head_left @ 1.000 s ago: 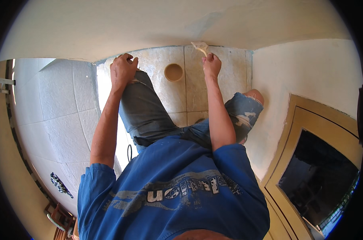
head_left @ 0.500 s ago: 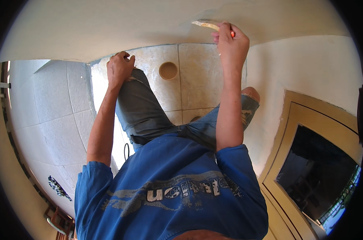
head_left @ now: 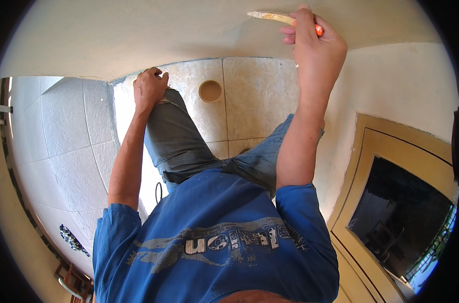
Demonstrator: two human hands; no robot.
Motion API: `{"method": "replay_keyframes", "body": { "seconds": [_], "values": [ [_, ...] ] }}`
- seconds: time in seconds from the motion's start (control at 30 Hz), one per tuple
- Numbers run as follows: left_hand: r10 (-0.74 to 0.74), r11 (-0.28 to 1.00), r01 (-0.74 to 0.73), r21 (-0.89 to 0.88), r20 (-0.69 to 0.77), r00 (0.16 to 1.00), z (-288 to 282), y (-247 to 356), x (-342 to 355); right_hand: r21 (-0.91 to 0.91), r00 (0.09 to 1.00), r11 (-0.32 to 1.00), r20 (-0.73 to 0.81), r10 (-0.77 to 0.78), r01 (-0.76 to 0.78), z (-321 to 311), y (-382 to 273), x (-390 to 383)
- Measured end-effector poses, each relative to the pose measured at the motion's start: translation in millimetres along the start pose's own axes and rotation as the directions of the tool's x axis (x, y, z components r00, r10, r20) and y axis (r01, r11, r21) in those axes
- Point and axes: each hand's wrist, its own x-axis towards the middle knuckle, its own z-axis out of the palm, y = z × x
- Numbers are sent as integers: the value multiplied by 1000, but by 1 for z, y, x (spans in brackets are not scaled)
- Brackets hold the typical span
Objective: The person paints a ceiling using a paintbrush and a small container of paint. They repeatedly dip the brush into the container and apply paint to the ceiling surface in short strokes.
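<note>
My right hand [head_left: 318, 48] is closed around the orange handle of a paintbrush [head_left: 272, 17]. The brush looks narrow from this side, and its pale, paint-coated end points left against the cream wall [head_left: 153, 35] in front of me. A slightly darker patch shows on the wall around the brush tip. Over my left knee lies my left hand [head_left: 149, 88], its fingers loosely bent, thumb apart, holding nothing. On the floor between my knees stands a small round tub [head_left: 210, 91] with beige-brown contents.
Large pale tiles [head_left: 262, 101] cover the floor below the wall, and grey tiles [head_left: 67, 121] lie to the left. At right, a yellowish frame [head_left: 363, 146] surrounds a dark glass pane [head_left: 399, 212]. A wooden chair [head_left: 75, 283] shows at lower left.
My right hand has moved up and to the right with the paintbrush, whose tip is higher on the wall. My left hand stays on the knee.
</note>
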Motion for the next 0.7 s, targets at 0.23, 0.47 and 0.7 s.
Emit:
{"method": "replay_keyframes", "body": {
  "seconds": [0.23, 0.47, 0.7],
  "values": [
    [-3, 1000, 3, -18, -1, 1000, 3, -1, 2, -8, 997, 998, 29, 67, -67, -24, -13, -9],
    [11, 1000, -11, -19, -15, 1000, 1, 0, 0, 16, 953, 956, 96, 289, -292, -24, 100, -34],
    [12, 1000, -12, 0, -23, 1000, 3, -2, 0, -224, 944, 959, 241, 226, -173, 48, 307, -49]
  ]
}}
